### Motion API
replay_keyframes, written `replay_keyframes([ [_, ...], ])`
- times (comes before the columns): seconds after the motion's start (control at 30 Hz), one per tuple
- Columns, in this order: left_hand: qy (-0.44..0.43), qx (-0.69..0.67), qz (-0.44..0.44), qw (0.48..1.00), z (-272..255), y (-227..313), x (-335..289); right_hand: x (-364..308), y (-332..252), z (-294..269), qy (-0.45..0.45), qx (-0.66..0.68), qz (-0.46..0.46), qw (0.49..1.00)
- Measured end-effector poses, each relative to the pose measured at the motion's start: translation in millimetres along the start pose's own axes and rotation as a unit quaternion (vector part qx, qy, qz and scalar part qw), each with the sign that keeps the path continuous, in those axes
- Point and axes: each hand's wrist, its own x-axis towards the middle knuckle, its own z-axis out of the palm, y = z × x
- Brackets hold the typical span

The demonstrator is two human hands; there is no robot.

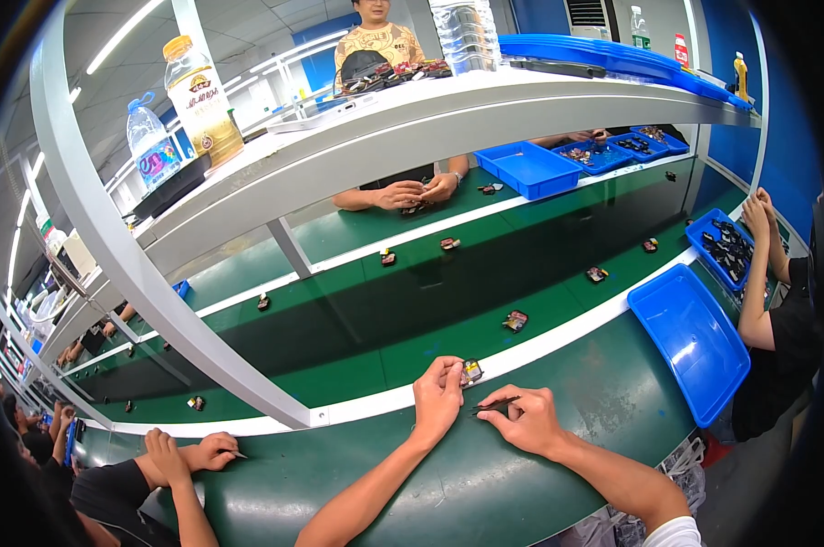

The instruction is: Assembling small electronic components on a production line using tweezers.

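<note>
Near the white edge strip, my left hand [437, 399] pinches a small dark electronic assembly [471, 372] with red and yellowish bits; its fingers cover part of it. Just to the right, my right hand [530, 424] is closed on black tweezers [498, 405], whose tips point left toward the assembly without visibly touching it. Both hands are over the green work surface [581, 401]. Beyond the strip, a similar small assembly [515, 321] lies on the green conveyor belt [385, 365].
An empty blue tray [685, 342] sits at my right, with a blue tray of black parts [726, 246] behind it. Co-workers' hands show at left [189, 454], right and across the belt. A white metal post [170, 310] and overhead shelf [448, 114] frame the bench.
</note>
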Motion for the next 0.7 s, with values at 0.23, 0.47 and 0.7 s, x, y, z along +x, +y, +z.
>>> replay_keyframes([
  [0.23,0.008,0.001,-0.001,1.000,-3,-4,0,2,-5,-1,-0.017,-0.004,0.030,0.999],
  [0.47,-0.015,-0.002,-0.024,1.000,-4,12,2,19,-2,-8,0.037,0.191,0.170,0.966],
  [0.7,-0.045,-0.006,-0.027,0.999,1,17,-2,19,13,-11,0.097,0.278,0.173,0.940],
])
